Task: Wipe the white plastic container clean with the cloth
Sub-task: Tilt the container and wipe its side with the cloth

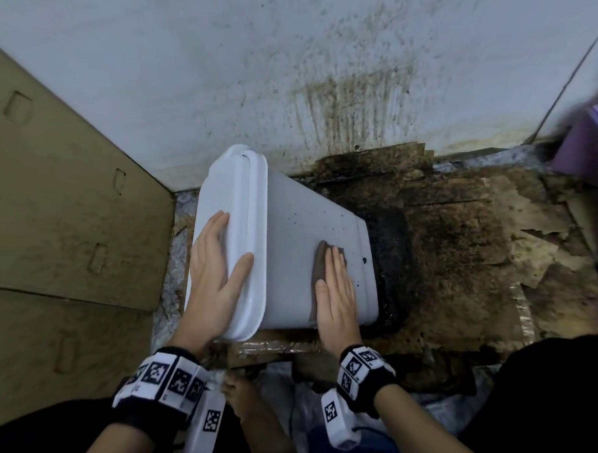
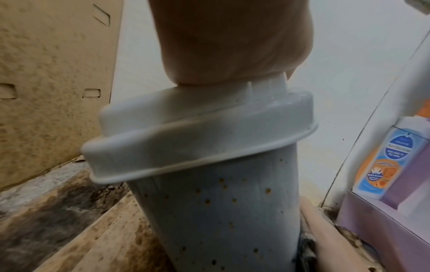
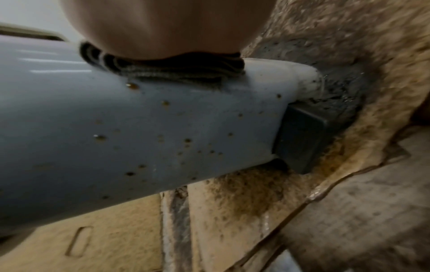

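The white plastic container (image 1: 297, 226) lies tilted on its side, lid end to the left, its base against a dark block (image 3: 300, 139). Brown spots dot its side (image 3: 163, 138) and its wall (image 2: 221, 211). My left hand (image 1: 217, 267) lies flat on the white lid (image 1: 230, 202), fingers straight, thumb over the lid's rim. My right hand (image 1: 334, 289) presses a brown-grey cloth (image 1: 320, 261) flat against the container's upper side, fingers straight. In the right wrist view the striped cloth (image 3: 172, 71) is squeezed under my palm. The lid (image 2: 197, 132) fills the left wrist view.
Stained, soaked cardboard (image 1: 461, 250) covers the floor to the right. A splattered white wall (image 1: 297, 72) stands behind. A cardboard box (image 1: 52, 198) stands at the left. A purple box (image 1: 592, 146) with a bottle (image 2: 381, 162) sits at the far right.
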Demonstrator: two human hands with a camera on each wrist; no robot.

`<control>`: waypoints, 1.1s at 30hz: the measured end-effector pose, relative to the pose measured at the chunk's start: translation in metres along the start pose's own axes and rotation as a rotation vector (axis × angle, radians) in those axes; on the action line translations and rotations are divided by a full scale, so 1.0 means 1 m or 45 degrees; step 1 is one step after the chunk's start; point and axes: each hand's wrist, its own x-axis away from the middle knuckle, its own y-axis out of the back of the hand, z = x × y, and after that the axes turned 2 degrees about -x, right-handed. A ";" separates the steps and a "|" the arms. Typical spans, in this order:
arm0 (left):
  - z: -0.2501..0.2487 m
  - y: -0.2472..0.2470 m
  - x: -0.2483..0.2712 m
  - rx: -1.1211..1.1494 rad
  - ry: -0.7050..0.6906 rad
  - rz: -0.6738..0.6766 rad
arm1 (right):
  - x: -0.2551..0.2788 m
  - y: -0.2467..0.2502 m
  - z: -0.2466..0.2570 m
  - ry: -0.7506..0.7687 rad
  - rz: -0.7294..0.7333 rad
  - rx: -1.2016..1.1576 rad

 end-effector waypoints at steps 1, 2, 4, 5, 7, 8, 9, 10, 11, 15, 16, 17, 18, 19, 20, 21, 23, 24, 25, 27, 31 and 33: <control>0.001 0.001 0.000 0.000 0.001 0.003 | -0.001 0.000 -0.002 -0.023 0.009 0.001; 0.002 0.002 0.001 0.001 0.004 0.004 | -0.002 -0.002 -0.002 -0.038 0.010 0.003; 0.003 0.002 0.001 0.008 0.014 0.006 | -0.002 -0.006 0.005 -0.052 -0.003 0.012; 0.003 0.002 0.001 0.014 0.020 0.007 | -0.002 -0.009 0.011 -0.050 -0.005 0.014; 0.003 0.002 0.001 0.019 0.018 0.004 | 0.000 -0.013 0.029 -0.018 0.010 -0.003; 0.003 0.002 0.001 0.017 0.013 0.004 | 0.002 -0.014 0.040 0.015 0.027 -0.017; 0.002 0.001 0.001 0.012 0.006 0.001 | 0.004 -0.016 0.053 0.060 0.045 -0.032; 0.002 0.001 0.001 0.008 -0.001 -0.002 | 0.006 -0.017 0.064 0.114 0.060 -0.047; 0.001 0.000 0.000 0.004 -0.006 -0.004 | 0.009 -0.018 0.073 0.172 0.076 -0.053; 0.000 -0.002 -0.001 -0.011 -0.018 0.001 | 0.010 -0.014 0.075 0.327 0.092 0.017; -0.001 -0.002 -0.001 -0.016 -0.024 0.002 | 0.009 -0.011 0.068 0.335 0.087 0.031; -0.002 -0.003 -0.001 -0.020 -0.031 0.001 | 0.008 -0.009 0.058 0.322 0.073 0.036; -0.003 -0.004 -0.001 -0.023 -0.036 -0.002 | 0.007 -0.006 0.046 0.288 0.046 0.031; -0.004 -0.005 -0.001 -0.025 -0.041 -0.005 | 0.007 -0.004 0.032 0.239 0.012 0.023; -0.005 -0.005 -0.002 -0.027 -0.043 -0.008 | 0.006 -0.003 0.016 0.181 -0.020 0.018; -0.005 -0.005 -0.002 -0.027 -0.044 -0.010 | 0.005 0.000 -0.001 0.119 -0.041 0.016; -0.004 -0.005 -0.002 -0.018 -0.039 -0.009 | 0.003 0.006 -0.036 -0.003 -0.047 0.020; -0.003 -0.004 -0.002 -0.012 -0.035 -0.008 | 0.002 0.010 -0.050 -0.055 -0.032 0.025; -0.003 -0.004 -0.002 -0.007 -0.032 -0.007 | 0.001 0.014 -0.062 -0.094 -0.008 0.029; -0.003 -0.004 -0.002 -0.003 -0.028 -0.010 | -0.002 0.020 -0.075 -0.124 0.039 0.025; -0.005 -0.004 -0.001 0.001 -0.038 -0.014 | -0.003 0.019 -0.073 -0.145 0.057 0.019; -0.005 -0.004 -0.001 0.001 -0.040 -0.015 | -0.002 0.013 -0.064 -0.135 0.029 0.013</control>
